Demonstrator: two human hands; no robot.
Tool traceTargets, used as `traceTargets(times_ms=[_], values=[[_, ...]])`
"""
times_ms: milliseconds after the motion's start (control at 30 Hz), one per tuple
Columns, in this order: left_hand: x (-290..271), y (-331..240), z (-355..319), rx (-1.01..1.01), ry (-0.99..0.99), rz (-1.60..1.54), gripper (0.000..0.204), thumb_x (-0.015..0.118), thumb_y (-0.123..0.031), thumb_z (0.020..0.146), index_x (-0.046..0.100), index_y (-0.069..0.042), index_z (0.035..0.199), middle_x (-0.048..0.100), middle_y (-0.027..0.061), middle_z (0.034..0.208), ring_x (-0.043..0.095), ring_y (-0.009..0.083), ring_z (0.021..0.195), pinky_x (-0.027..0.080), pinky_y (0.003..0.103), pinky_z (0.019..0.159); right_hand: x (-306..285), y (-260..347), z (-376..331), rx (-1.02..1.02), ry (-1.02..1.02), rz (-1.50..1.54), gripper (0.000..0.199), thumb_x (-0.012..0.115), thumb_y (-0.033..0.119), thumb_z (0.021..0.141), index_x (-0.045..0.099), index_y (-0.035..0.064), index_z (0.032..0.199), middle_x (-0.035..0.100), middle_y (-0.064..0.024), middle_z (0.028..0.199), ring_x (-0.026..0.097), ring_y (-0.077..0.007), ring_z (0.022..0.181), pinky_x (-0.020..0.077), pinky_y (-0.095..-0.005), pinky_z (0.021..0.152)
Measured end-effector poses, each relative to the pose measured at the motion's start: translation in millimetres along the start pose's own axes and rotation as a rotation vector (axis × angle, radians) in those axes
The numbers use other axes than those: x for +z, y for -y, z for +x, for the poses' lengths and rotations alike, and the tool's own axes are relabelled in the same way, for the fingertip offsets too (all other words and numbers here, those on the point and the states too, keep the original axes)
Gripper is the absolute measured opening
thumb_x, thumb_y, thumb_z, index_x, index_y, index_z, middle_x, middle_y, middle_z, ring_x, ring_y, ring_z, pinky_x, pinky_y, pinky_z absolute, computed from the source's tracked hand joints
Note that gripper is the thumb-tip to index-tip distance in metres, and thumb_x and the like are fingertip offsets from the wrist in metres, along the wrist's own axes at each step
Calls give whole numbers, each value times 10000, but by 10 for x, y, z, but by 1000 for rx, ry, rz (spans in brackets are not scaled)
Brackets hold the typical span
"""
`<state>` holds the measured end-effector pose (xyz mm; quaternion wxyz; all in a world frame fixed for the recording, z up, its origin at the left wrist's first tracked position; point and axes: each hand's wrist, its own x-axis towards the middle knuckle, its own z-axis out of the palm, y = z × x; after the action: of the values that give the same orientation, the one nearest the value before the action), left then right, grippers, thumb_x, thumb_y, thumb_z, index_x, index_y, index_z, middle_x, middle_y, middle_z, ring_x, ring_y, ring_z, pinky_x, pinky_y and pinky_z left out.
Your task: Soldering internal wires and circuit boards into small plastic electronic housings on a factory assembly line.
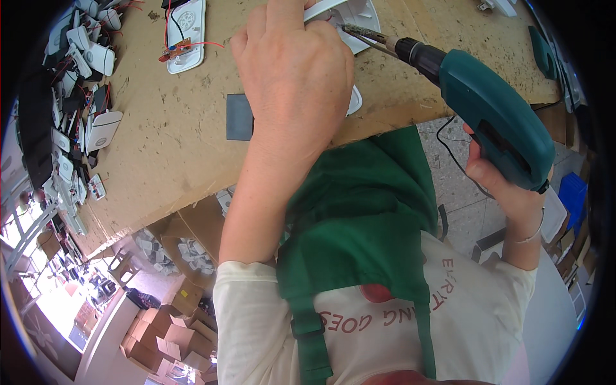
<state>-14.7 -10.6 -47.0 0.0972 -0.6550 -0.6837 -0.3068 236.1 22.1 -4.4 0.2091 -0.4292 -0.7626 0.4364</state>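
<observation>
My right hand point(507, 183) is closed around the handle of a teal pistol-shaped soldering gun point(497, 115) with a black collar. Its slim metal tip, a thin rod alongside, reaches into a white plastic housing point(366, 22) at the top edge of the view. My left hand point(295, 67) grips that housing from the left, its fingertips partly hidden and cut off by the frame. Under the left hand's right side a rounded white piece point(355, 101) peeks out. Beside the left wrist lies a flat dark grey square point(239, 117).
Farther left lies an open white shell point(186, 61) with a small circuit board point(179, 50) and red wires. A pile of white housings point(99, 61) lines the table's left side. A black cord point(449, 144) hangs past the table edge. Cardboard boxes point(186, 340) stand on the floor.
</observation>
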Motion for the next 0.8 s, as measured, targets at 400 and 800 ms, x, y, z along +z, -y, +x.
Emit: traceTargets(times_ms=[400,800], values=[[-6,0,3,10,-1,-10,72,638,-19,698,571,7,690,580,173,985,544,358,868,394,455,741,9,-11,-16,-5,-30,32,310,868,174,690,678,17,879,674,-32,754,613,-117,647,500,-242,611],[16,6,-4,-23,9,-5,66,634,-35,708,591,16,708,581,165,996,539,359,878,394,452,757,-11,-21,-63,25,0,105,314,853,97,698,674,-4,936,675,-41,783,617,-122,685,516,-249,635]])
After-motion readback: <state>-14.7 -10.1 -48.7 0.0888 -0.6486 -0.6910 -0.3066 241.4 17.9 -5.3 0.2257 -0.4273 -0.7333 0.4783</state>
